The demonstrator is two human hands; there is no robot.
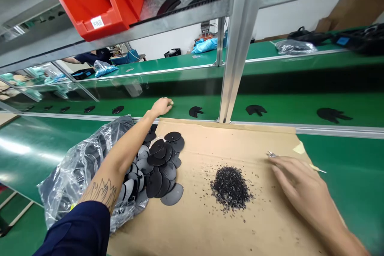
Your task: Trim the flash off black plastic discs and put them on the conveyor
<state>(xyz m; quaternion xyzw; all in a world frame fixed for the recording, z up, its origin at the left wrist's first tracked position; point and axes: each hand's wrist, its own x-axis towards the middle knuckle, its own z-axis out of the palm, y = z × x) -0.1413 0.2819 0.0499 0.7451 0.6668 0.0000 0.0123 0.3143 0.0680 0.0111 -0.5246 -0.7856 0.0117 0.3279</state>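
My left hand (pixel 162 107) reaches over the green conveyor belt (pixel 180 106), its fingers curled together; whatever they may hold is hidden. To its right on the belt lies a black notched disc-shaped part (pixel 196 111). My right hand (pixel 303 186) is closed around small nippers (pixel 271 154), whose metal tip pokes out past the fingers above the brown cardboard (pixel 192 228). Left of that hand, a pile of tiny black plastic scraps (pixel 231 188) sits on the cardboard. Under my left forearm, many black round discs (pixel 154 184) spill from a clear plastic bag (pixel 79 164).
More black parts (pixel 256 110) are spaced along the belt. An upright metal post (pixel 237 48) stands at the cardboard's far edge. Overhead, a red bin (pixel 120 24) rests on a metal shelf. A co-worker's dark sleeve (pixel 90 58) shows at the far bench.
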